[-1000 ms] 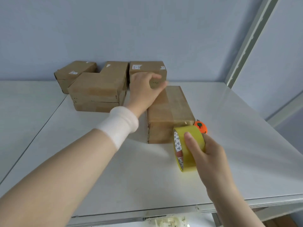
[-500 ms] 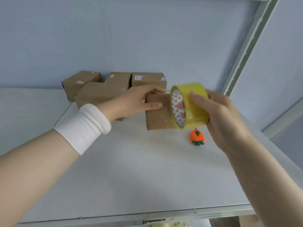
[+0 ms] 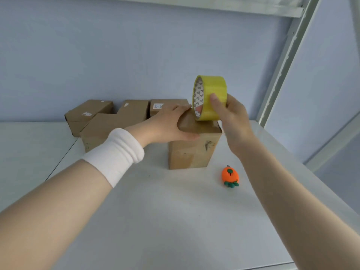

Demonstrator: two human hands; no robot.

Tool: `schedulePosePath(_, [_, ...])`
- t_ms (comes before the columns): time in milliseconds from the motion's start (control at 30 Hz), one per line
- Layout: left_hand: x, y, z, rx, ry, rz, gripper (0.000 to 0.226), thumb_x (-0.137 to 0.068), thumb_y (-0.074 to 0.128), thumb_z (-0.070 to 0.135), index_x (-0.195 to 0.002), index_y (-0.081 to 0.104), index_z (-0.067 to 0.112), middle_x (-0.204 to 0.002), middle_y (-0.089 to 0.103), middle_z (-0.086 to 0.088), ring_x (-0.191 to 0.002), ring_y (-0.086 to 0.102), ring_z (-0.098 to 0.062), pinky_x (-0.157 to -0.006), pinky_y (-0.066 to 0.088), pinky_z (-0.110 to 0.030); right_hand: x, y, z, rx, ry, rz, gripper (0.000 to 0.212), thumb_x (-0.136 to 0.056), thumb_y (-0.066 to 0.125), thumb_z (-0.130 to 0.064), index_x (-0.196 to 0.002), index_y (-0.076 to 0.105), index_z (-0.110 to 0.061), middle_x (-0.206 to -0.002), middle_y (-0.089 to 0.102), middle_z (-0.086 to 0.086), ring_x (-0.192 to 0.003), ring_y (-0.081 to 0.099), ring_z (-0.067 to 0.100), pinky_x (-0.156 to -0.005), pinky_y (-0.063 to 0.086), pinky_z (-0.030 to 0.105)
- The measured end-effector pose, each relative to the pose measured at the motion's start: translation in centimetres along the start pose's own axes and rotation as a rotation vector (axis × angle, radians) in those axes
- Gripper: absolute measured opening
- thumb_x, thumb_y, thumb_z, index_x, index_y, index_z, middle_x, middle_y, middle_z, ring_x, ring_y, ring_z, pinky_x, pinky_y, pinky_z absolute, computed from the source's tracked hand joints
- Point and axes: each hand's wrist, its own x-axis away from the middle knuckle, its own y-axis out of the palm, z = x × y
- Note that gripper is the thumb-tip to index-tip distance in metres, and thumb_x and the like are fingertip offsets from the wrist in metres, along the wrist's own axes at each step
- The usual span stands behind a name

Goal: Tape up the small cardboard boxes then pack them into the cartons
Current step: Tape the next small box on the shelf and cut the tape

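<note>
A small brown cardboard box (image 3: 191, 152) stands on end in the middle of the white table (image 3: 175, 221). My left hand (image 3: 169, 126) grips its upper left corner, thumb on the front face and fingers over the top. My right hand (image 3: 230, 118) holds a yellow roll of tape (image 3: 211, 98) upright just above the box's top, thumb on the roll's outer face and fingers through its core. Several more brown boxes (image 3: 109, 121) sit together at the back left against the wall.
An orange, fruit-shaped small cutter (image 3: 229, 176) lies on the table to the right of the box. A metal shelf upright (image 3: 282, 61) rises at the back right. The table's front edge (image 3: 272, 266) runs along the bottom.
The box went from lying flat to standing on end under my left hand. My right hand lifted the tape roll from the table up to the box's top.
</note>
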Motion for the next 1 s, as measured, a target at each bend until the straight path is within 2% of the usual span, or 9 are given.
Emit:
schedulePosePath(133, [-1.5, -0.8, -0.6, 0.037, 0.003, -0.066, 0.083, -0.076, 0.063, 0.058, -0.146, 0.027, 0.030, -0.145, 0.035, 0.000, -0.134, 0.032, -0.017, -0.110, 0.029, -0.032, -0.6, 1.0, 0.1, 0.051, -0.020, 0.092, 0.021, -0.096, 0.050, -0.031, -0.086, 0.059, -0.014, -0.060, 0.069, -0.013, -0.065, 0.064, 0.004, -0.067, 0.052, 0.024])
schedulePosePath(267, [-2.1, -1.0, -1.3, 0.130, -0.011, -0.124, 0.080, -0.078, 0.064, 0.056, -0.145, 0.029, 0.029, -0.145, 0.037, 0.003, -0.133, 0.036, -0.015, -0.111, 0.030, -0.032, 1.4, 0.5, -1.2, -0.006, -0.037, 0.129, 0.029, -0.095, 0.050, -0.034, -0.074, 0.063, -0.019, -0.057, 0.069, -0.010, -0.053, 0.063, 0.001, -0.050, 0.049, 0.014])
schedulePosePath(367, [-2.3, -0.8, -1.5, 0.117, -0.027, -0.113, 0.078, -0.077, 0.062, 0.058, -0.143, 0.028, 0.034, -0.139, 0.036, -0.001, -0.129, 0.036, -0.018, -0.098, 0.028, -0.023, 4.4, -0.6, -0.5, 0.048, 0.010, 0.145, 0.031, -0.093, 0.053, -0.035, -0.067, 0.064, -0.021, -0.054, 0.067, -0.012, -0.048, 0.060, -0.003, -0.042, 0.042, 0.009])
schedulePosePath(600, [-2.3, -0.5, -1.5, 0.104, -0.033, -0.086, 0.076, -0.078, 0.061, 0.058, -0.143, 0.029, 0.036, -0.141, 0.035, -0.003, -0.132, 0.032, -0.018, -0.094, 0.024, -0.021, 7.3, -0.3, 4.2, 0.196, 0.156, 0.171, 0.027, -0.092, 0.052, -0.039, -0.075, 0.059, -0.020, -0.049, 0.063, -0.014, -0.046, 0.056, 0.001, -0.042, 0.039, 0.018])
schedulePosePath(667, [-2.0, -0.6, -1.4, 0.106, 0.006, -0.059, 0.072, -0.080, 0.061, 0.055, -0.141, 0.033, 0.029, -0.140, 0.037, -0.002, -0.127, 0.035, -0.014, -0.090, 0.026, -0.015, 6.9, 0.0, 4.2, 0.227, 0.172, 0.153, 0.028, -0.092, 0.051, -0.042, -0.079, 0.060, -0.019, -0.055, 0.067, -0.012, -0.054, 0.060, 0.008, -0.047, 0.042, 0.021])
schedulePosePath(767, [-1.4, -1.6, -1.3, 0.080, 0.038, -0.055, 0.068, -0.079, 0.058, 0.059, -0.135, 0.044, 0.024, -0.136, 0.045, 0.006, -0.114, 0.040, -0.002, -0.074, 0.028, 0.000, 6.5, -0.6, 2.1, 0.197, 0.158, 0.129, 0.030, -0.092, 0.051, -0.040, -0.075, 0.064, -0.019, -0.054, 0.067, -0.012, -0.046, 0.058, 0.002, -0.041, 0.039, 0.013])
schedulePosePath(867, [-0.4, -2.9, -1.2, 0.229, -0.051, -0.163, 0.053, -0.065, 0.045, 0.079, -0.109, 0.057, 0.052, -0.110, 0.059, 0.031, -0.095, 0.051, 0.021, -0.073, 0.036, 0.000, 6.1, -1.9, -0.8, 0.066, 0.160, 0.022, 0.038, -0.090, 0.054, -0.042, -0.067, 0.070, -0.016, -0.060, 0.071, -0.005, -0.051, 0.065, 0.005, -0.047, 0.047, 0.018])
schedulePosePath(933, [-0.1, -2.8, -1.4, 0.365, -0.104, -0.243, 0.035, -0.075, 0.044, 0.074, -0.092, 0.064, 0.051, -0.090, 0.067, 0.028, -0.085, 0.062, 0.011, -0.069, 0.046, -0.009, 5.2, -2.0, -1.9, 0.023, 0.185, -0.064, 0.038, -0.090, 0.054, -0.044, -0.067, 0.073, -0.020, -0.064, 0.073, -0.002, -0.057, 0.068, 0.009, -0.054, 0.055, 0.023])
schedulePosePath(1000, [-0.4, -2.6, -1.2, 0.362, -0.128, -0.193, 0.042, -0.085, 0.039, 0.068, -0.087, 0.068, 0.038, -0.084, 0.069, 0.018, -0.084, 0.065, -0.005, -0.071, 0.048, -0.021, 3.8, -1.3, -2.2, 0.046, 0.223, -0.061, 0.042, -0.092, 0.051, -0.044, -0.066, 0.067, -0.015, -0.055, 0.069, -0.005, -0.047, 0.064, 0.007, -0.048, 0.052, 0.018])
